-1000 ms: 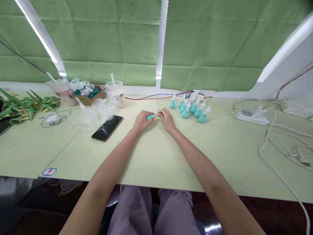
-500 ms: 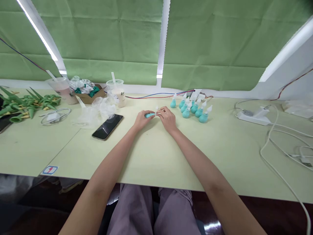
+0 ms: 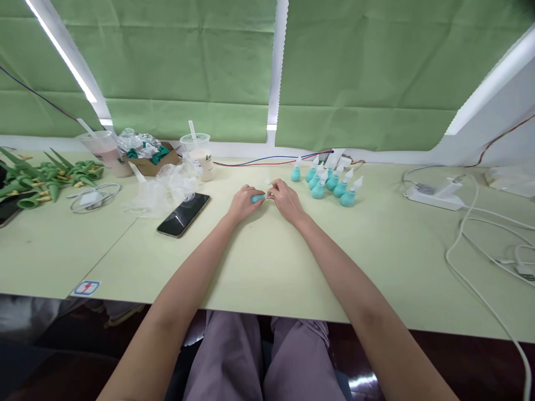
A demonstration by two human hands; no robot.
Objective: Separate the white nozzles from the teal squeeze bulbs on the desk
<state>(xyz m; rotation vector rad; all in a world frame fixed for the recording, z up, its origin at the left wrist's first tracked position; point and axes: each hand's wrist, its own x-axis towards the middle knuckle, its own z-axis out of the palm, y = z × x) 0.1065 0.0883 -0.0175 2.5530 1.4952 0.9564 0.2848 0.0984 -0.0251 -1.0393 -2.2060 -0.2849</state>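
A turquoise bulb syringe (image 3: 258, 197) lies sideways in my left hand (image 3: 244, 203), whose fingers are closed round it. At the bulb's pale neck end, my right hand (image 3: 285, 198) is closed in a pinch; its fingertips partly hide that end. Just beyond the fingers a small whitish tip (image 3: 268, 181) is on the table. To the right of my hands stand several upright turquoise bulb syringes (image 3: 318, 189) with pale pointed tips, grouped close together.
Left of my hands are a black phone (image 3: 184, 215), a crumpled plastic bag (image 3: 165, 189), a cardboard box (image 3: 155, 165) and two drink cups (image 3: 203, 159). Green plant-like pieces (image 3: 52, 175) lie farther left. A power strip (image 3: 434, 197) and loose white cables (image 3: 460, 239) occupy the right side.
The bulb in my left hand has shifted slightly right and turned a little. My right fingers have curled in closer at its neck. The standing syringes stay put.
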